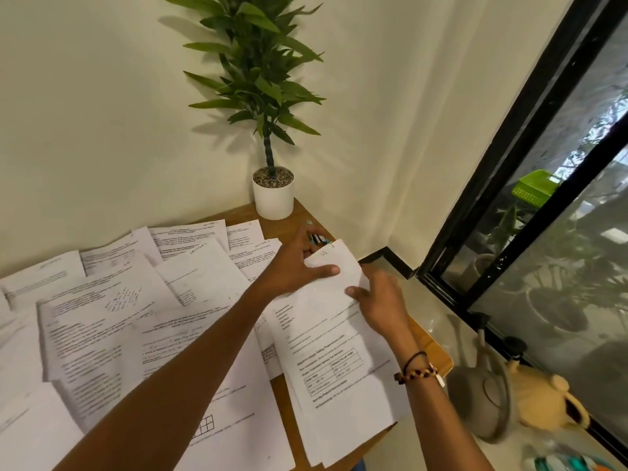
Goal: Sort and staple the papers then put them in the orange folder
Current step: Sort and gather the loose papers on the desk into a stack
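Observation:
Several printed white papers (pixel 112 321) lie spread and overlapping across the wooden table (pixel 302 212). At the table's right side lies a stack of sheets (pixel 339 365), its top page bent up at the far end. My left hand (pixel 299 266) grips that far end of the stack, thumb on top. My right hand (pixel 380 304) holds the stack's right edge, thumb pressed on the page. A small stapler-like object (pixel 317 239) peeks out just beyond my left hand's fingers. No orange folder is in view.
A potted plant in a white pot (pixel 273 195) stands at the table's far corner against the wall. On the floor to the right are a grey watering can (pixel 482 392) and a tan pot (pixel 543 399), beside a black-framed window (pixel 509 171).

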Tool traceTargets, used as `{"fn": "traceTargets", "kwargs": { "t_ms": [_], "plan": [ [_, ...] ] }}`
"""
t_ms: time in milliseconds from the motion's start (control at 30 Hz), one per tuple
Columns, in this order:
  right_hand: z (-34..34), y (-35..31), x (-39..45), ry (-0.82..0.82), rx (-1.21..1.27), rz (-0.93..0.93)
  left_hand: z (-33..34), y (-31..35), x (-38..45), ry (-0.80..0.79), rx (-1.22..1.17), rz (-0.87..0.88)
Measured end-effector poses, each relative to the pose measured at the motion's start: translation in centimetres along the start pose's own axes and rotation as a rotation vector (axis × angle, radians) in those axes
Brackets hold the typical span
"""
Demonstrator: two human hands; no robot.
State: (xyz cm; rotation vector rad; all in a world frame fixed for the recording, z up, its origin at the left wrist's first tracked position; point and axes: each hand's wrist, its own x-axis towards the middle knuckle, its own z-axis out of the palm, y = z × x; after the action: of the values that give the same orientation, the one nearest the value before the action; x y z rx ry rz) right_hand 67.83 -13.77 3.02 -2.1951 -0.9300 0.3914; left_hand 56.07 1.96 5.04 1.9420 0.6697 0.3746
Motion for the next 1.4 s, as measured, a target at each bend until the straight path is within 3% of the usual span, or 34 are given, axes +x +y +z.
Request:
{"fn": "traceTargets", "kwargs": {
  "t_ms": [167, 367, 600, 833, 967, 1167, 1400],
  "plan": [
    [-3.3, -1.2, -0.2, -0.063, -0.014, -0.113, -0.7, 1.0, -0.8, -0.183, 0.194, -0.052],
    [-3.5, -1.5, 0.0, -0.269, 0.140, -0.132, -1.8, 0.7, -2.0, -0.136, 0.358, -0.185],
    [0.4, -2.1, -0.5, -0.488, 0.077, -0.097, -4.3, -2.1, -3.6, -0.191, 0.547, -0.269],
    [6.7, -3.5, 2.2, -0.234, 0.017, -0.013, -7.1, -5.8, -5.9, -0.244, 0.643, -0.327],
    [9.7, -4.8, 5.2, -0.213, -0.077, 0.013, -7.2, -7.1, -6.5, -0.224, 0.594, -0.352],
    [12.0, -7.0, 7.8, -0.235, -0.004, 0.131, -7.3, -7.7, -6.4, -0.204, 0.546, -0.357],
    [13.3, -8.2, 8.2, -0.094, -0.085, 0.222, -7.2, -7.9, -6.1, -0.189, 0.520, -0.355]
  ]
}}
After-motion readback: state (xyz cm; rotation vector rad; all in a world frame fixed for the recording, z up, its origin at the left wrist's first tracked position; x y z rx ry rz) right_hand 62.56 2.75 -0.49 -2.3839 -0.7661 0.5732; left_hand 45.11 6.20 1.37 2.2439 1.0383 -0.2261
